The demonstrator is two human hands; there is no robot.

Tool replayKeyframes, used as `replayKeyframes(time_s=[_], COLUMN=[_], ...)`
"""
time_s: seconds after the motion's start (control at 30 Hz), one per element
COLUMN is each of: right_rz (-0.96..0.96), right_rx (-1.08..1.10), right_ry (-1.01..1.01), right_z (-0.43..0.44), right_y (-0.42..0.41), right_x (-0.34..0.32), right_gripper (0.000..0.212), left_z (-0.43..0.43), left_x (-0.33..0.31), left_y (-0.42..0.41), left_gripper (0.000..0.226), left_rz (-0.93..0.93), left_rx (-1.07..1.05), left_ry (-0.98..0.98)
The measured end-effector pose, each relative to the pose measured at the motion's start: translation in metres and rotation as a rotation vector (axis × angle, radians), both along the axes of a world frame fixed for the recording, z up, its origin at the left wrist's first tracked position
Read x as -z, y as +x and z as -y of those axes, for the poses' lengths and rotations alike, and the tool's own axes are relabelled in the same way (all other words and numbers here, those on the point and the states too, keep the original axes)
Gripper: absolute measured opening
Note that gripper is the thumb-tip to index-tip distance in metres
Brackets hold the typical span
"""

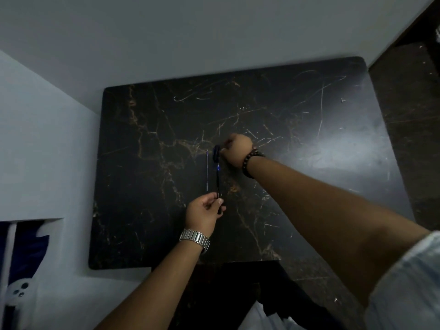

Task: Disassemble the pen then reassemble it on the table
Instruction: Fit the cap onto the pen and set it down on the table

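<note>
A dark pen barrel [217, 182] lies lengthwise on the black marble table [297, 186], with a blue ring near its far end. My left hand [204, 214] pinches the barrel's near end between thumb and fingers. The dark cap [216, 153] sits at the far tip of the barrel. My right hand [238, 150] is curled beside the cap, its fingertips touching it. A thin blue ink refill [207, 169] rests on the table just left of the barrel, apart from both hands.
White walls border the table at the back and on the left. A dark floor shows to the right. The table's near edge [166, 264] runs just behind my left wrist. The room is dim.
</note>
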State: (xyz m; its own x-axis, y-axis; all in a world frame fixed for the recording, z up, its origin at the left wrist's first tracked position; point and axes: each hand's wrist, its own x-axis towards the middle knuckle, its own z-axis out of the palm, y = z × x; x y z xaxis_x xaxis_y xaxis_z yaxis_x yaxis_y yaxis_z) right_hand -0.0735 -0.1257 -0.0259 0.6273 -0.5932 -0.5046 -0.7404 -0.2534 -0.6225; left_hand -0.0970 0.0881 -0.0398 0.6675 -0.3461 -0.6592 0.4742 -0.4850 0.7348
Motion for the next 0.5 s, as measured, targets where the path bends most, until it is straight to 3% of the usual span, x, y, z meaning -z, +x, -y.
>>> replayKeyframes(time_s=[0.23, 0.4, 0.5], right_rz=[-0.051, -0.064, -0.096], right_rx=[-0.093, -0.083, -0.033], right_ry=[-0.159, -0.233, -0.144], right_z=[-0.016, -0.017, -0.010], right_y=[0.032, 0.032, 0.019], right_x=[0.012, 0.014, 0.013], right_gripper=[0.048, 0.031, 0.029], left_z=[-0.011, -0.007, -0.002], left_x=[0.004, 0.003, 0.003], left_y=[0.011, 0.013, 0.014], left_gripper=[0.019, 0.017, 0.017], left_rz=[0.017, 0.002, 0.004], left_rx=[-0.005, -0.013, -0.003], left_ry=[0.004, -0.010, -0.010])
